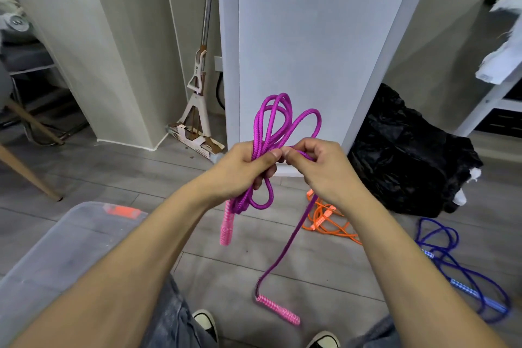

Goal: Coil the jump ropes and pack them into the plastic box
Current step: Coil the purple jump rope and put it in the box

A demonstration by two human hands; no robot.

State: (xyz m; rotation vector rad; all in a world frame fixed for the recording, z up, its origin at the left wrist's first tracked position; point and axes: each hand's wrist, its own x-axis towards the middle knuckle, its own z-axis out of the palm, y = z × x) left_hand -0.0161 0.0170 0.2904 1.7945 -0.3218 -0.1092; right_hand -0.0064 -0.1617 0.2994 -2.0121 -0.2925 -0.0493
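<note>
Left hand (243,169): grip closed around a bundle of loops of the purple jump rope (275,133); the thumb lies across the strands and the fingers curl beneath.
Right hand (322,167): grip closed in a pinch on one purple strand, thumb and forefinger meeting just beside the left thumb.
Purple jump rope: braided cord with a woven sheen; several rounded loops stand above the hands and shorter loops hang below the left hand.
Upper handle (227,227): pale pink cylinder with a patterned surface, hanging below the left hand.
Lower handle (278,309): brighter pink patterned cylinder, down by the floor (127,178); whether it touches cannot be told. A single straight strand runs from it up toward the right hand.
Orange jump rope (327,220): thin cord in a loose tangle on the floor beyond the right wrist, with segmented orange handles.
Blue jump rope (452,265): dark blue cord in open loops on the floor at the right, with blue-and-white patterned handles.
Plastic box (56,248): translucent, rounded corners, orange-red clasp on its far edge; at lower left beside the left forearm, lid on.
Floor: grey wood-grain planks.
Black bag (406,155): glossy crumpled plastic, on the floor against the white panel (310,37).
Mop (197,99): metal pole, white frame, leaning in the corner.
</note>
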